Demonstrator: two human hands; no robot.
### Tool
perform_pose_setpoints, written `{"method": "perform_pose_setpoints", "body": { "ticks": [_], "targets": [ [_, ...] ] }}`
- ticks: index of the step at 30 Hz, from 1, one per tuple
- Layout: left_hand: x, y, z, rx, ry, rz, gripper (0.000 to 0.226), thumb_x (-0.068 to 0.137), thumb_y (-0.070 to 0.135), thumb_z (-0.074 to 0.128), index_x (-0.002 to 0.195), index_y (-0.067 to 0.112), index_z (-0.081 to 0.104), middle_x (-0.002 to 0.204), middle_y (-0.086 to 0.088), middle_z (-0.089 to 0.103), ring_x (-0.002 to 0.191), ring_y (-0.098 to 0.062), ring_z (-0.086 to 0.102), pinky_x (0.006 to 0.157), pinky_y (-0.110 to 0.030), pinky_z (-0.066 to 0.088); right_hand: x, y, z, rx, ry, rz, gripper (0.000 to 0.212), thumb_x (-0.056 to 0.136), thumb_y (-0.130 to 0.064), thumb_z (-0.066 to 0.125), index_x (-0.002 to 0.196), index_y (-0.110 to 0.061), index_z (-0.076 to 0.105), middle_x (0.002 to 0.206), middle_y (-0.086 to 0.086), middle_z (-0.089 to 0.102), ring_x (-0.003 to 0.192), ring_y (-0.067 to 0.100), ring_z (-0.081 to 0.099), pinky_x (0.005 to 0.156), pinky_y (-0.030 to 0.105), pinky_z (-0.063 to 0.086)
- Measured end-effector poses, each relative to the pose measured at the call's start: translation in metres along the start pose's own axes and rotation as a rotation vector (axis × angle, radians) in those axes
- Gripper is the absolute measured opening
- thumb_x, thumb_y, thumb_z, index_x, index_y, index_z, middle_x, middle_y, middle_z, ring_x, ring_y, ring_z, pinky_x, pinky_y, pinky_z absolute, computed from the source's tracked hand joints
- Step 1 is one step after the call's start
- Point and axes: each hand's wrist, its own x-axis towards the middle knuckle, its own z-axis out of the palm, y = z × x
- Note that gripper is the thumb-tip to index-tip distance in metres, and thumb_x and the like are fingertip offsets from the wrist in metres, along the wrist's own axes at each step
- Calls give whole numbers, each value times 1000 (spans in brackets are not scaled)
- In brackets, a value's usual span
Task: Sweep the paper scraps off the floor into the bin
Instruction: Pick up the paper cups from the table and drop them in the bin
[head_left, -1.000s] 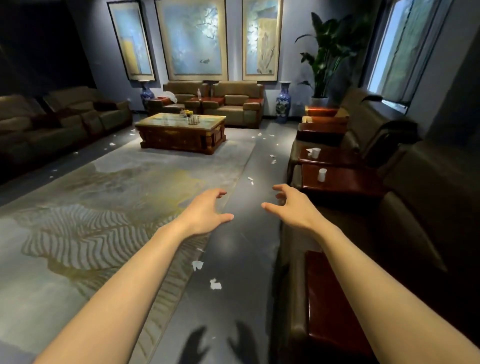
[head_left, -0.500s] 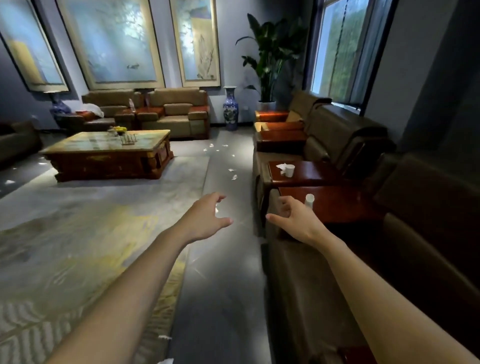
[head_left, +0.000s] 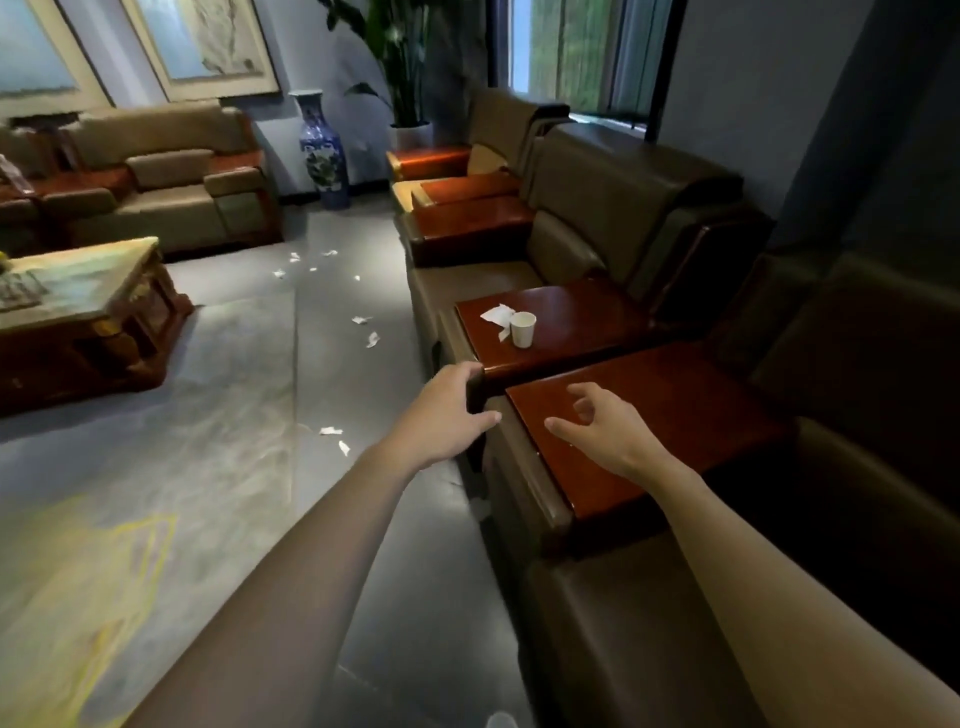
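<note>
Lounge. Grey floor (head_left: 332, 364), pale rug (head_left: 156, 441) on the left, sofas (head_left: 597, 208) along the right wall.
Paper scraps (head_left: 331, 430) on the floor, nine counted: two just beside the rug's right edge, two farther up the aisle, five near the one blue vase (head_left: 322, 150).
One paper cup (head_left: 522, 329) and one tissue (head_left: 497, 314) near the bench (head_left: 582, 322) aisle-side edge.
Left grip (head_left: 447, 410) and right grip (head_left: 597, 426): both released, grasping nothing.

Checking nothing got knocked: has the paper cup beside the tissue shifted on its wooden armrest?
No. The paper cup stands by the tissue on the same wooden armrest, as before; only the view changed.
</note>
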Motion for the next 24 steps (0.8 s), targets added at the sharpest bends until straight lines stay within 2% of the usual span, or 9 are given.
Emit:
{"method": "perform_pose_setpoints", "body": {
  "ticks": [8,16,20,22,24],
  "targets": [
    [215,-49,20,-8,-191,31,65,85,33,67,140,22,34,140,2,41,129,-16,41,106,-35,39,157,67,16,45,36,359,72,86,-39,64,146,-20,29,149,7,32,137,24,32,108,41,35],
    [383,-119,63,-96,-170,89,77,84,38,67,146,23,24,149,3,31,135,-12,32,111,-35,31,268,165,67,92,94,768,97,81,-29,72,152,-21,6,157,11,7,144,33,6,112,53,22],
    [443,-155,88,-89,-208,82,76,84,41,66,145,26,24,151,5,29,136,-11,31,110,-37,32,302,204,100,114,-29,909,101,82,-16,72,152,-18,0,155,18,9,142,37,12,113,52,22],
    [468,-165,100,-91,-227,65,75,84,43,65,145,27,24,151,6,28,136,-12,30,110,-39,33,320,212,111,109,-53,889,90,85,-4,65,152,-15,5,154,18,16,142,36,17,115,49,24],
    [489,-172,111,-81,-252,53,76,84,44,65,145,26,24,151,5,29,136,-13,31,110,-38,32,342,210,113,121,-29,844,82,86,0,61,150,-13,13,154,16,21,142,32,22,113,42,26]
  ]
}}
